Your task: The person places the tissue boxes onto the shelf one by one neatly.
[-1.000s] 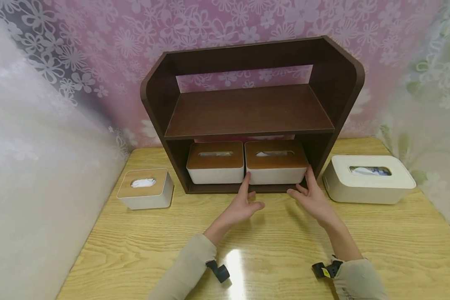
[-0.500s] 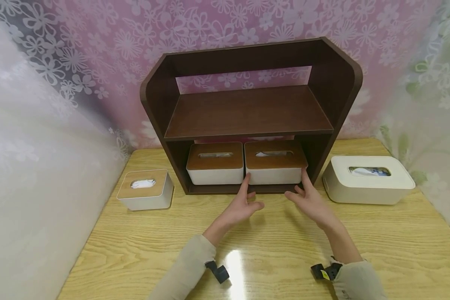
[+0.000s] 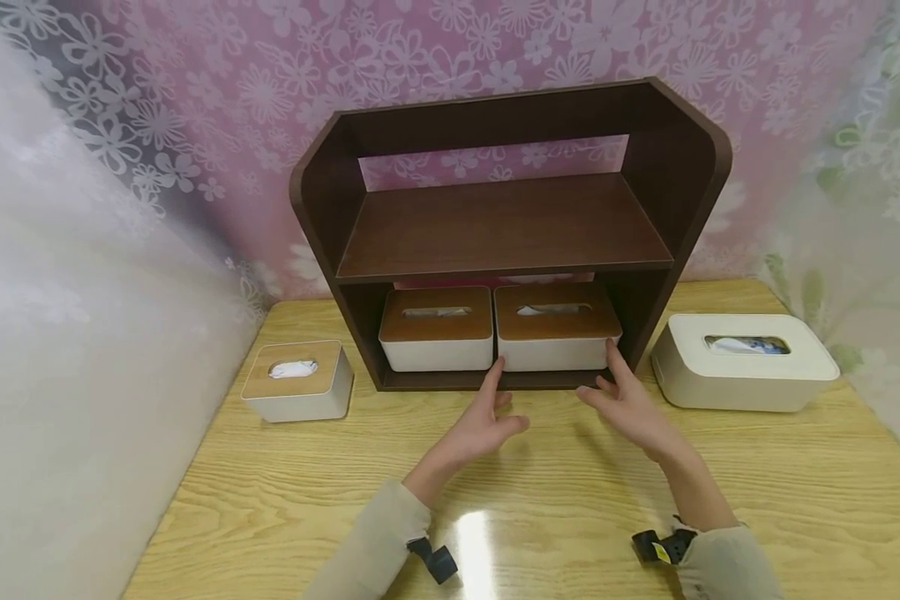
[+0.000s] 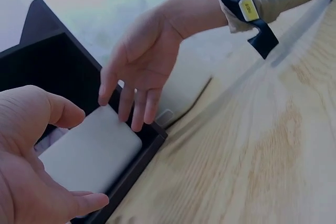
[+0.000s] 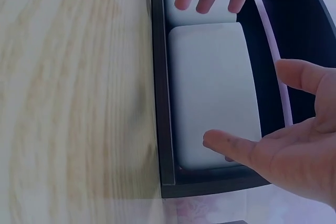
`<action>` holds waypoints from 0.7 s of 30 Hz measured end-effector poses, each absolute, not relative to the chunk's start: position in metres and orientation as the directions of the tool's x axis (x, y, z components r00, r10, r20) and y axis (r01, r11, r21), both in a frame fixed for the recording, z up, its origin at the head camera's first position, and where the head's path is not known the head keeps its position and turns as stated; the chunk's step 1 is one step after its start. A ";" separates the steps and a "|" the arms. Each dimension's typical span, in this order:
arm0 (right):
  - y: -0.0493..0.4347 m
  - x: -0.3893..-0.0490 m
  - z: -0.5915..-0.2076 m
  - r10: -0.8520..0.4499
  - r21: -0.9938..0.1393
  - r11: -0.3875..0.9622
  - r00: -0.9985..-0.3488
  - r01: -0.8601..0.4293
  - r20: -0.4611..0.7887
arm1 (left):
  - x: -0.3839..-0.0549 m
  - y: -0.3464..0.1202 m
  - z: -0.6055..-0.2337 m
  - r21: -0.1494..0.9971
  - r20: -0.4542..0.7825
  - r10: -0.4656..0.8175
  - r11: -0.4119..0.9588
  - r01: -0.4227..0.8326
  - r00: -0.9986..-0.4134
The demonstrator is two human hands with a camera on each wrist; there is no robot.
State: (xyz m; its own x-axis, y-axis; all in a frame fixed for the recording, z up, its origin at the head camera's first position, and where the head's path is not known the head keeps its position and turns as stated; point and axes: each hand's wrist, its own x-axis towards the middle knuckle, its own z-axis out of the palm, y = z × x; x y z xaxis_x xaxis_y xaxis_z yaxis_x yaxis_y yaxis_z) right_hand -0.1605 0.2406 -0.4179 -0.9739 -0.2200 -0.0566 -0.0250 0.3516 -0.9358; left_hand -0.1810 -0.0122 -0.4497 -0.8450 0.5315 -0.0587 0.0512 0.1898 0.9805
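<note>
Two tissue boxes with brown wood lids and white bodies sit side by side on the lower level of a dark brown shelf. My left hand is in front of the right-hand tissue box, its index fingertip at the lower left of the white front. At the other end of that front, my right hand has its index fingertip by the right edge. Fingers of both hands are extended and grip nothing. The left-hand tissue box stands next to it, a narrow gap between them.
On the wooden table, a smaller tissue box with a light wood lid stands left of the shelf. A cream tissue box is to its right. Flowered wall covering rises behind.
My right index finger has shifted from the box's right side onto its front. The left hand has drawn back slightly from the front. The head view has shifted a little.
</note>
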 end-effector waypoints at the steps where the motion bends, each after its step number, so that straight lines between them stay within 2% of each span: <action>1: 0.241 -0.161 -0.417 -0.220 -0.934 0.356 -0.974 -0.029 -0.054 | -0.180 -0.013 -0.449 0.981 -0.051 0.535 0.183 0.057 -0.843; 21: 0.242 -0.155 -0.414 -0.240 -0.907 0.421 -0.967 -0.022 -0.088 | -0.170 -0.025 -0.430 0.989 -0.023 0.613 0.132 0.073 -0.790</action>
State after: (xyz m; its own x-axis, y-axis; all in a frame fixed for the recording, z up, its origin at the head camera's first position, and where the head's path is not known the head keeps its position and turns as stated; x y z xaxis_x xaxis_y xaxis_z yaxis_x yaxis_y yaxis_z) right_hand -0.1553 0.2425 -0.4135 -0.9669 -0.2396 -0.0881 -0.0218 0.4213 -0.9066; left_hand -0.1696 -0.0249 -0.4299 -0.7899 0.6129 -0.0232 0.0734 0.1320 0.9885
